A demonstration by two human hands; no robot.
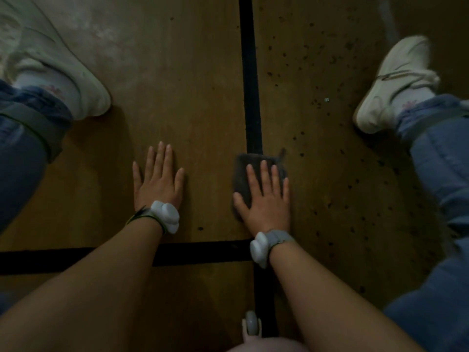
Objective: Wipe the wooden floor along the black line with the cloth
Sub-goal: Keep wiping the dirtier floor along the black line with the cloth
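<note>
Since our cloth [243,174] sits right on the black line [251,85], we should press with an even palm and slide it straight along the line, overlapping both edges and not drifting off toward the dark specks [317,104] on the line's right side. Our right hand [266,199] lies flat on the cloth, fingers straight and slightly spread, pressing rather than gripping. Our left hand [158,181] rests flat on the wooden floor [190,97] left of the line, holding nothing.
</note>
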